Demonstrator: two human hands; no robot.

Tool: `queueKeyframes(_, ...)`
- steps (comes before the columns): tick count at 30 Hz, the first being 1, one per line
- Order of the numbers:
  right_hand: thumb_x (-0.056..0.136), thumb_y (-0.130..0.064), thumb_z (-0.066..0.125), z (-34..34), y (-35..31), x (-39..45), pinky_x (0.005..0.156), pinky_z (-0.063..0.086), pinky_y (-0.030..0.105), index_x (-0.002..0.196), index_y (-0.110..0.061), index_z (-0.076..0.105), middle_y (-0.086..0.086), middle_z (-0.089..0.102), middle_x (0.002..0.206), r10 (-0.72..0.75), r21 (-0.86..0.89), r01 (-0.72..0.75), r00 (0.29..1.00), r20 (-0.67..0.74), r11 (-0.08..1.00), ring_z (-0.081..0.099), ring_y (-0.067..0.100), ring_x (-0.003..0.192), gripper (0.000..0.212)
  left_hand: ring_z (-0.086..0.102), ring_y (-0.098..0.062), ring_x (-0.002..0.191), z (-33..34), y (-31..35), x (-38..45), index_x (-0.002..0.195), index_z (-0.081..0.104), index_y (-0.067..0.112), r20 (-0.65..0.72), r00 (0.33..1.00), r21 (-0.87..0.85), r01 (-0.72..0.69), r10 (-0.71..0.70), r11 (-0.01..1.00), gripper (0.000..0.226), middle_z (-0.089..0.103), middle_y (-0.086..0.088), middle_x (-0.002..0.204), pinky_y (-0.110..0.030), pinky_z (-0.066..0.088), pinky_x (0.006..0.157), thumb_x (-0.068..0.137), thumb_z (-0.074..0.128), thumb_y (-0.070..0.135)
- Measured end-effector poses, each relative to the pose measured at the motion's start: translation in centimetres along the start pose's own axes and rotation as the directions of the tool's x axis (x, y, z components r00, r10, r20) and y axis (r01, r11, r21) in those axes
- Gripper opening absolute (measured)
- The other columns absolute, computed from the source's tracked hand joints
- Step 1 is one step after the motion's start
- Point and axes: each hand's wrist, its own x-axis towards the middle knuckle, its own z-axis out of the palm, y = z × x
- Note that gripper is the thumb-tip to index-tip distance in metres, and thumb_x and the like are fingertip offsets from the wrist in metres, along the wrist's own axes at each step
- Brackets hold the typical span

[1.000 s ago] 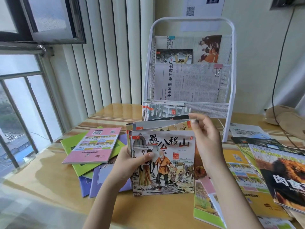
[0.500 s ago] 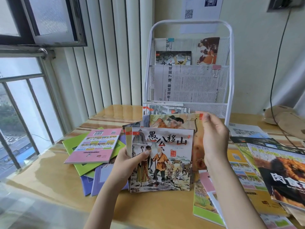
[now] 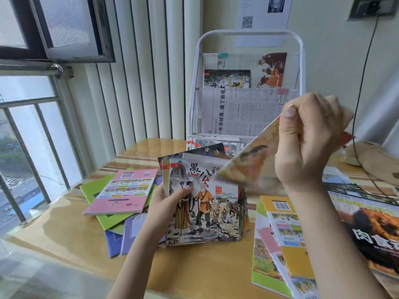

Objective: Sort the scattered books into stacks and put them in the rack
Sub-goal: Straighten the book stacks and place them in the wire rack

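My left hand [image 3: 167, 203] holds a stack of thin picture books [image 3: 204, 203] upright on the table, thumb on the front cover with painted figures. My right hand [image 3: 306, 139] is raised to the right, gripping one picture book [image 3: 248, 162] by its top edge; that book is tilted and blurred in front of the stack. The white wire rack [image 3: 248, 35] stands behind, with newspapers and a booklet in its upper pockets and several thin books [image 3: 207, 142] in its bottom tier.
A pink workbook [image 3: 123, 190] lies on green and purple books at the left. Yellow and green workbooks [image 3: 282, 240] and a lion magazine [image 3: 371, 227] spread at the right. A plush toy [image 3: 367, 158] and a hanging cable sit at the far right. A window is left.
My right hand has pulled one book out from behind the stack and lifted it up and to the right. The left hand still holds the stack in place.
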Motion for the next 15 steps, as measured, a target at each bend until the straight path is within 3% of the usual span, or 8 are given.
queueKeyframes(2, 0.090, -0.023, 0.034, -0.1, -0.9, 0.3, 0.073, 0.020, 0.031, 0.067, -0.008, 0.052, -0.002, 0.040, 0.068, -0.073, -0.004, 0.073, 0.997, 0.030, 0.997, 0.039, 0.022, 0.069, 0.032, 0.071, -0.024, 0.080, -0.1, 0.1, 0.1, 0.085, 0.069, 0.015, 0.000, 1.000, 0.003, -0.008, 0.008, 1.000, 0.002, 0.075, -0.006, 0.082, -0.040, 0.056, 0.074, 0.085, 0.068, 0.016)
queueKeyframes(4, 0.085, -0.023, 0.038, 0.9, -2.1, -1.1, 0.071, 0.019, 0.030, 0.067, -0.009, 0.054, 0.003, 0.045, 0.066, -0.137, 0.080, 0.125, 0.977, 0.165, 0.989, 0.038, 0.020, 0.069, 0.028, 0.069, -0.028, 0.077, 0.1, 0.1, 0.1, 0.083, 0.069, 0.014, -0.010, 1.000, -0.013, -0.012, 0.012, 1.000, 0.009, 0.074, -0.007, 0.080, -0.042, 0.056, 0.072, 0.085, 0.067, 0.022)
queueKeyframes(7, 0.091, -0.028, 0.043, 3.9, -4.0, -6.7, 0.071, 0.024, 0.033, 0.084, -0.014, 0.055, 0.001, 0.053, 0.076, -0.228, 0.126, 0.192, 0.882, 0.413, 0.973, 0.042, 0.019, 0.074, 0.021, 0.062, -0.029, 0.074, 0.6, 0.2, -0.2, 0.084, 0.066, 0.013, -0.014, 1.000, 0.001, -0.014, 0.014, 1.000, 0.044, 0.066, -0.016, 0.079, -0.041, 0.051, 0.070, 0.088, 0.051, 0.054)
queueKeyframes(9, 0.096, -0.036, 0.038, 5.5, -4.4, -10.2, 0.074, 0.029, 0.032, 0.099, -0.016, 0.047, 0.000, 0.051, 0.090, -0.208, 0.121, 0.170, 0.848, 0.488, 0.978, 0.043, 0.019, 0.080, 0.022, 0.061, -0.041, 0.082, 0.2, -0.3, -0.6, 0.093, 0.065, 0.009, 0.046, 0.998, 0.035, -0.045, 0.043, 0.998, 0.069, 0.063, -0.029, 0.087, -0.046, 0.051, 0.078, 0.087, 0.034, 0.070)
queueKeyframes(10, 0.097, -0.038, 0.035, 6.0, -4.4, -11.3, 0.075, 0.030, 0.032, 0.105, -0.016, 0.044, -0.001, 0.047, 0.096, -0.188, 0.132, 0.141, 0.849, 0.493, 0.981, 0.043, 0.019, 0.083, 0.025, 0.062, -0.043, 0.091, -0.2, -0.5, -0.7, 0.097, 0.065, 0.010, 0.107, 0.991, 0.035, -0.081, 0.077, 0.996, 0.071, 0.064, -0.030, 0.092, -0.047, 0.053, 0.081, 0.085, 0.034, 0.073)
queueKeyframes(13, 0.098, -0.037, 0.037, 6.7, -4.6, -12.5, 0.083, 0.036, 0.031, 0.111, -0.014, 0.040, 0.002, 0.040, 0.108, -0.196, 0.220, 0.099, 0.855, 0.480, 0.970, 0.043, 0.020, 0.094, 0.027, 0.068, -0.028, 0.088, -0.9, -0.1, -1.5, 0.089, 0.069, 0.015, 0.291, 0.955, 0.071, -0.081, 0.057, 0.994, 0.051, 0.071, -0.014, 0.085, -0.038, 0.057, 0.077, 0.058, 0.079, 0.055)
queueKeyframes(15, 0.096, -0.031, 0.046, 6.4, -4.4, -12.4, 0.093, 0.039, 0.031, 0.115, -0.014, 0.040, 0.005, 0.038, 0.117, -0.195, 0.280, 0.061, 0.854, 0.483, 0.958, 0.043, 0.021, 0.107, 0.027, 0.071, -0.024, 0.084, -1.1, -0.4, -1.8, 0.086, 0.071, 0.019, 0.348, 0.937, 0.031, -0.029, 0.016, 0.999, 0.049, 0.074, -0.009, 0.085, -0.030, 0.057, 0.070, 0.046, 0.090, 0.038)
